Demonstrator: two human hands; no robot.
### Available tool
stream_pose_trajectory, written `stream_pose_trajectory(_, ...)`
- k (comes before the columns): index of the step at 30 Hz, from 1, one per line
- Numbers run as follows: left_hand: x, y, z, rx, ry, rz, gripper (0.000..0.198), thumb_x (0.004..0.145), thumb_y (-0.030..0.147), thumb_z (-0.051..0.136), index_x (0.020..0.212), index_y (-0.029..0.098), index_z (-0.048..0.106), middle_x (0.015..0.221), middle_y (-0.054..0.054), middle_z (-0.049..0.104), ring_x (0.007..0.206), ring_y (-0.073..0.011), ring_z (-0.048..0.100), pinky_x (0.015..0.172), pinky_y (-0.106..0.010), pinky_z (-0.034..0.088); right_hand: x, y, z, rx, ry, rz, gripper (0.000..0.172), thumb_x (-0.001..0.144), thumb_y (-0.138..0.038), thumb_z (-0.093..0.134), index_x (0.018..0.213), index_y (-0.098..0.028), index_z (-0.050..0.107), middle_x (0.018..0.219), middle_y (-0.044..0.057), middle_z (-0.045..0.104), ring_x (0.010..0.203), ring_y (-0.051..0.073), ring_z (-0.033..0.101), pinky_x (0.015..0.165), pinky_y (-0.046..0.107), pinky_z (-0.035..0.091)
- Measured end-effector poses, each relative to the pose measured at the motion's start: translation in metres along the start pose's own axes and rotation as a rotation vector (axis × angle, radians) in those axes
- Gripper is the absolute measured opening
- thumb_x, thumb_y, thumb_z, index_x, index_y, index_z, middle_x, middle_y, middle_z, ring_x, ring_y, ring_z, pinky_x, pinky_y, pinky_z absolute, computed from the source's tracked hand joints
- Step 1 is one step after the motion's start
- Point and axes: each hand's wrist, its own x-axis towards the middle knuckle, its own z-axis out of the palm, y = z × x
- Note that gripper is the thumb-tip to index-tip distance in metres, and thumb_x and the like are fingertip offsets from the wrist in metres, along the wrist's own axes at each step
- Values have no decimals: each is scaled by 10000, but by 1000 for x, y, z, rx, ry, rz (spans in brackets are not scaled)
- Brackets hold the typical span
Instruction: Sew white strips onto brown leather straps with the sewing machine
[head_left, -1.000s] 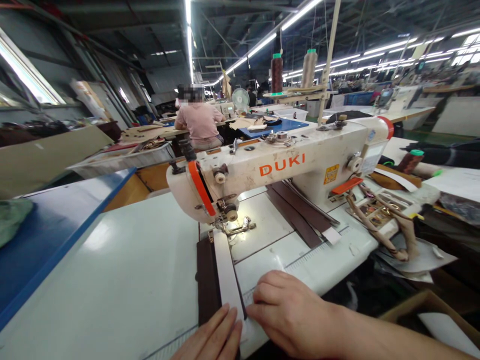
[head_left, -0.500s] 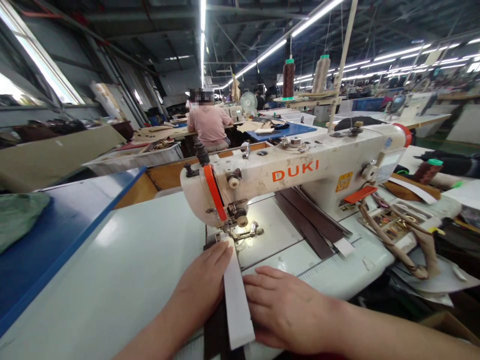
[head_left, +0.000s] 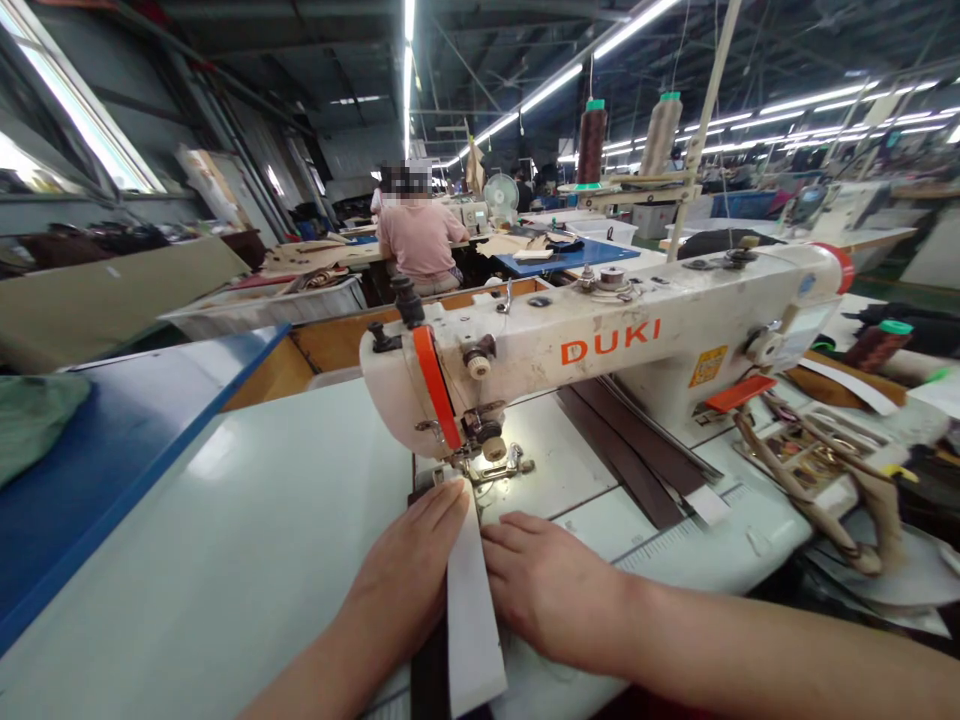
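A long white strip [head_left: 474, 610] lies over a dark brown strip [head_left: 429, 655], both running lengthwise to the presser foot of the sewing machine [head_left: 525, 345]. On the white strip's upper end, close under the needle area, rest the fingertips of my left hand [head_left: 409, 555]; its fingers are stretched forward, side by side and flat. My right hand [head_left: 551, 590] lies along the strip's right edge, lower down, with extended fingers touching that edge. The right thumb is hidden. A metal guide [head_left: 506, 465] sits on the bed just right of the foot.
Several brown strips [head_left: 637, 455] lie under the machine arm. Farther right stand a tray of small parts [head_left: 817, 450] and a brown thread cone [head_left: 881, 345]. A blue table [head_left: 150, 410] adjoins on the left. A person in pink [head_left: 421, 235] sits ahead.
The view has shifted slightly, so the machine appears farther right. My right hand has slid a little forward along the strip. My left hand stays near the presser foot.
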Motion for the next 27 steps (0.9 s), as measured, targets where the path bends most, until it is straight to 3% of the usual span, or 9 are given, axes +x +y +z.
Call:
stream_pose_trajectory(7, -1, 10, -15, 71, 74, 60, 382, 813, 57, 304, 1072, 67, 584, 1053, -141, 707, 990, -199, 666, 866, -297, 539, 3, -19, 2, 9, -30, 22, 88, 849, -209, 594, 848, -131, 634, 863, 88, 639, 774, 223, 518, 731, 358, 445)
stream_pose_trajectory(12, -20, 20, -23, 138, 114, 87, 391, 802, 58, 325, 1105, 87, 570, 1082, -130, 706, 1037, -189, 647, 873, -272, 527, 0, -39, 16, -44, 72, 49, 179, 860, -283, 608, 837, -112, 657, 825, 96, 687, 774, 225, 575, 732, 336, 474)
stream_pose_trajectory(20, -33, 13, -11, 113, 89, 93, 504, 727, 54, 388, 1207, 114, 527, 1133, -102, 688, 1073, -196, 624, 894, -263, 509, 6, -37, 37, -102, 165, 8, 233, 903, -264, 566, 760, -100, 649, 666, 95, 664, 646, 197, 574, 566, 294, 475)
stream_pose_trajectory(27, -38, 4, 2, 173, 121, 147, 636, 715, 46, 372, 1347, 97, 424, 1087, -84, 710, 1004, -190, 650, 881, -251, 491, 9, -39, 55, -124, 144, 35, 177, 908, -130, 513, 799, -130, 652, 800, 92, 700, 647, 174, 587, 555, 270, 487)
